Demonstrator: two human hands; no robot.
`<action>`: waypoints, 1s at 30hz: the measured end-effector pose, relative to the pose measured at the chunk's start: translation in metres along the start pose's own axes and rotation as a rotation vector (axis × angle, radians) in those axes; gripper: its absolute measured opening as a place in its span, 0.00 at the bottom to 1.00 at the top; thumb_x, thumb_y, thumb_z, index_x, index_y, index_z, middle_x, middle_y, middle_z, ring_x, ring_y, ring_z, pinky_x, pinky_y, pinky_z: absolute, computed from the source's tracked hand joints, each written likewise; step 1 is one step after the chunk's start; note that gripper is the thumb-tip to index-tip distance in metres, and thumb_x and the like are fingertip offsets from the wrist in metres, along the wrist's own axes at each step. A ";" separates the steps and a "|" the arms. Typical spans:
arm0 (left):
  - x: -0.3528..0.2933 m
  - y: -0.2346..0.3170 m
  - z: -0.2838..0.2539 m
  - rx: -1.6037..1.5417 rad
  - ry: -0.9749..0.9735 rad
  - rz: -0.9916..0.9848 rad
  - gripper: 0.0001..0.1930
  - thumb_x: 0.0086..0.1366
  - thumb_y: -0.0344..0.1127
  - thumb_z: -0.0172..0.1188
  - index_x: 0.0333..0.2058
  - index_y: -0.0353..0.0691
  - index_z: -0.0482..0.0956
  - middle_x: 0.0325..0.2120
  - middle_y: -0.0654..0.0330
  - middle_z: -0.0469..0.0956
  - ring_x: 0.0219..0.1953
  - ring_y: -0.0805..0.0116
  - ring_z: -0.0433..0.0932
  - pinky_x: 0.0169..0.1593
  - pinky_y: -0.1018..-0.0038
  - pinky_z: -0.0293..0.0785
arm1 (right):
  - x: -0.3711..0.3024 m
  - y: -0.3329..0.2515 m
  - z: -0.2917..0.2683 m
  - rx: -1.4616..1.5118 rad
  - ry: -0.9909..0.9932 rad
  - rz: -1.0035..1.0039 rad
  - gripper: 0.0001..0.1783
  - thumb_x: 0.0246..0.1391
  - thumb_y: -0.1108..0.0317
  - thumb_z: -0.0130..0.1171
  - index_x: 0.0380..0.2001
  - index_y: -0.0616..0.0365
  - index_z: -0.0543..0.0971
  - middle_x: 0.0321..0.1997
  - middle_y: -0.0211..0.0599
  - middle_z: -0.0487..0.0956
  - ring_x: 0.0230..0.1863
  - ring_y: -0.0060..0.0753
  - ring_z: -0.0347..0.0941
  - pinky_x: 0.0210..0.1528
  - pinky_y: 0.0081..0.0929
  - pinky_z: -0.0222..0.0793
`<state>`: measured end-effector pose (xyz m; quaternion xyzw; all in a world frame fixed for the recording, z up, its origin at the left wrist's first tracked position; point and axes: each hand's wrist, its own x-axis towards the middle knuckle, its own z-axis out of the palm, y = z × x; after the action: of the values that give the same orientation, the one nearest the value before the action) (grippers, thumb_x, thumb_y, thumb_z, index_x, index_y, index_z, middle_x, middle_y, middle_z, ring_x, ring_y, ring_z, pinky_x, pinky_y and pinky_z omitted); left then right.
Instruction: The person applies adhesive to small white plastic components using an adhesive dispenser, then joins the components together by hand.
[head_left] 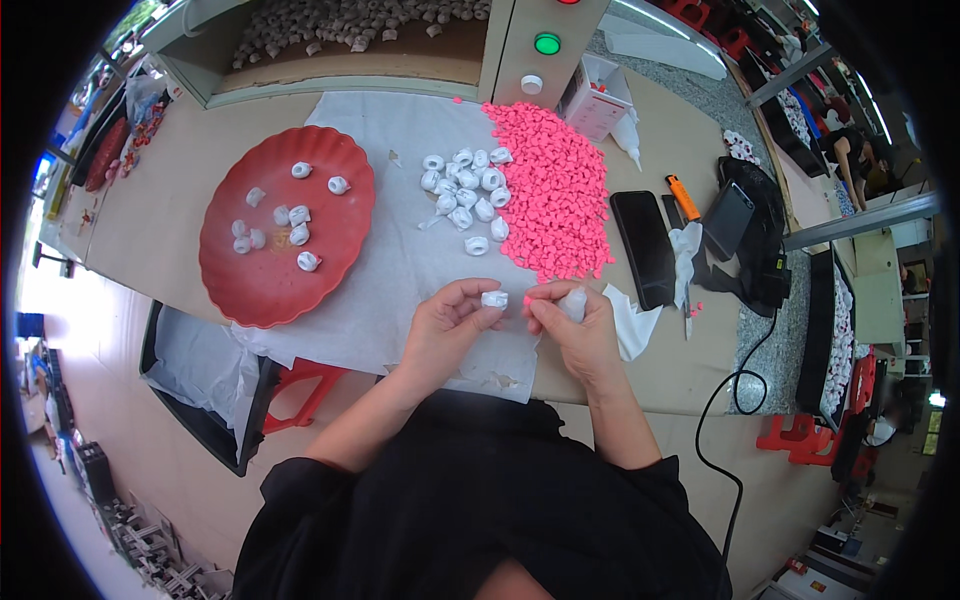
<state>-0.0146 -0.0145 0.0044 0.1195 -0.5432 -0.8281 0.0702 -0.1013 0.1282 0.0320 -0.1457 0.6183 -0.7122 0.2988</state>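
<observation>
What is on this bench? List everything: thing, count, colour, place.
red tray: one, red, left on bench.
white rings on the tray: about ten, white.
loose white rings: a cluster, white, centre of white sheet.
pink pieces: a large heap, pink, right side of the sheet.
phone: one, black, right of the heap.
orange tool: one, beside the phone.
black cable: one, over the bench edge.
left hand: holds a white ring in its fingers.
right hand: pinches a pink piece.
</observation>
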 end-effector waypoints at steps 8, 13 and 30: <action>-0.002 0.004 0.000 0.061 -0.088 0.033 0.13 0.58 0.22 0.48 0.44 0.31 0.67 0.32 0.59 0.73 0.34 0.76 0.72 0.40 0.81 0.69 | 0.000 0.012 0.007 0.143 -0.077 0.052 0.09 0.44 0.79 0.56 0.31 0.63 0.69 0.25 0.36 0.74 0.24 0.22 0.71 0.24 0.14 0.66; -0.002 0.005 0.001 0.099 -0.087 0.024 0.12 0.57 0.21 0.47 0.42 0.33 0.69 0.31 0.61 0.71 0.34 0.76 0.72 0.40 0.81 0.69 | 0.002 0.011 0.005 0.100 -0.071 0.089 0.10 0.43 0.76 0.58 0.30 0.61 0.69 0.24 0.32 0.72 0.22 0.18 0.68 0.22 0.13 0.63; -0.003 0.005 0.003 0.131 -0.047 0.041 0.12 0.57 0.23 0.49 0.42 0.31 0.69 0.32 0.59 0.73 0.34 0.73 0.73 0.40 0.80 0.70 | -0.003 0.011 0.016 -0.208 0.042 -0.072 0.06 0.44 0.75 0.57 0.28 0.64 0.74 0.26 0.33 0.76 0.28 0.18 0.71 0.30 0.15 0.67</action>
<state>-0.0129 -0.0128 0.0108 0.0935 -0.6000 -0.7918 0.0665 -0.0872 0.1165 0.0248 -0.1830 0.6893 -0.6575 0.2432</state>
